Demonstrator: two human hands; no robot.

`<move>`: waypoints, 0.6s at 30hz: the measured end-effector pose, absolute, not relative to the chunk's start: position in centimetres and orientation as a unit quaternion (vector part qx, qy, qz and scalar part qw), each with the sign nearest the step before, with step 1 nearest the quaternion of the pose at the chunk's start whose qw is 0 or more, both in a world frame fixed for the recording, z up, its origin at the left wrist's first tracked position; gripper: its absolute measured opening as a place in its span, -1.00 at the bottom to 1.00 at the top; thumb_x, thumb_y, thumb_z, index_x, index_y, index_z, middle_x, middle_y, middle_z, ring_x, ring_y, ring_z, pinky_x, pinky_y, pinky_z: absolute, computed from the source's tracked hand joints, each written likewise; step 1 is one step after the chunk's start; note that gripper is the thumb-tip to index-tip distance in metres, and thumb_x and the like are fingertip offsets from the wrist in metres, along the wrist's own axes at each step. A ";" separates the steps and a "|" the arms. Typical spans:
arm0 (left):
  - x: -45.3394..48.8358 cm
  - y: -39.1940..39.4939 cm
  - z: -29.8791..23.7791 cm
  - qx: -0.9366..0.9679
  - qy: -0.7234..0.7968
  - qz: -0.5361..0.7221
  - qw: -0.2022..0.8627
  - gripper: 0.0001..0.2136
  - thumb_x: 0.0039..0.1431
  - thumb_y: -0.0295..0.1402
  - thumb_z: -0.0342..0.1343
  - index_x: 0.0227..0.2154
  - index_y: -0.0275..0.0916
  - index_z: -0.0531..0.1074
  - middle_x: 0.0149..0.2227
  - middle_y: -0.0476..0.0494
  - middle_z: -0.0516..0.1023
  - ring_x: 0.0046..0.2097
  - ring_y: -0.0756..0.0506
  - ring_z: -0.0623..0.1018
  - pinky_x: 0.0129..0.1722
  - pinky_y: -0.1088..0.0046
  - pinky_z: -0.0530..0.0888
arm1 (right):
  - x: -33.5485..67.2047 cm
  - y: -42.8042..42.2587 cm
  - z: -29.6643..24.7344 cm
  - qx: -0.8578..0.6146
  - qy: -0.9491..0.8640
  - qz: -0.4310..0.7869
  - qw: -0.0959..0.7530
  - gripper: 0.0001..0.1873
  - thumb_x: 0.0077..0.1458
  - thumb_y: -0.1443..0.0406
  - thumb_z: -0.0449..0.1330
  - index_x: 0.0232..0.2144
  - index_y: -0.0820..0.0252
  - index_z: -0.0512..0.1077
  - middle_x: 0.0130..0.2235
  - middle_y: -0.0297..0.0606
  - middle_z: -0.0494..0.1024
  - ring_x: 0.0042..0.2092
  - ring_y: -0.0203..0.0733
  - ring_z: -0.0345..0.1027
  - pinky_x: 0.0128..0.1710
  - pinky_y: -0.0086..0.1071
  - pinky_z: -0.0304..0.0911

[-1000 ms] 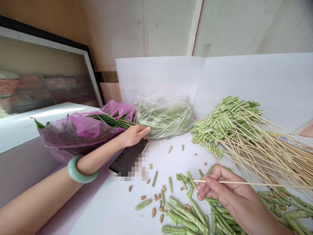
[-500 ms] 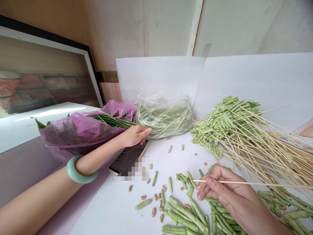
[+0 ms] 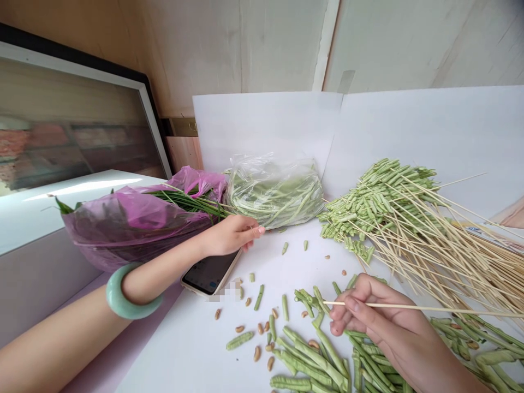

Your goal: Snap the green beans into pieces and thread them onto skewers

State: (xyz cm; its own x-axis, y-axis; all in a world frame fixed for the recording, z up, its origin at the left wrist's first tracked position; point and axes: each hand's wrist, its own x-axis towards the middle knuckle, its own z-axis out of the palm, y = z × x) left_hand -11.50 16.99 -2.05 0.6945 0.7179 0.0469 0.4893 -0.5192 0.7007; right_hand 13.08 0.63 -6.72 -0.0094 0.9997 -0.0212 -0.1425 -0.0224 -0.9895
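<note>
My left hand (image 3: 233, 234) rests fingers-forward over the top end of a smartphone (image 3: 208, 273), touching the clear plastic bag of green beans (image 3: 274, 196) and holding nothing. A jade bangle (image 3: 125, 299) circles that wrist. My right hand (image 3: 368, 311) pinches a thin bamboo skewer (image 3: 426, 307) between its fingers, above a spread of loose long beans (image 3: 307, 365). To its upper right lies a heap of skewered bean pieces (image 3: 385, 199), with bare skewer ends fanning out (image 3: 450, 262).
A purple plastic bag (image 3: 131, 226) of long green stalks lies left of my forearm. Small brown seeds (image 3: 257, 344) and cut bean pieces dot the white tabletop (image 3: 180, 349). White panels (image 3: 262, 131) stand behind, and a framed picture (image 3: 73, 125) leans at left.
My left hand has slid right and slightly down, over the phone's top end and closer to the clear bag. My right hand and the skewer have not visibly moved.
</note>
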 end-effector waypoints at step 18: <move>-7.4 5.9 -3.2 0.966 0.191 0.085 0.151 -0.79 0.29 -0.23 -0.03 -0.33 -0.29 0.32 -0.40 -0.13 0.45 -0.43 -0.06 0.46 -0.48 0.54 0.33 | 13.7 -0.9 -5.0 -0.432 -0.676 0.409 0.435 -0.77 0.26 0.20 0.05 -0.46 0.06 0.29 -0.45 -0.36 0.56 -0.38 -0.24 0.48 -0.35 -0.43 0.40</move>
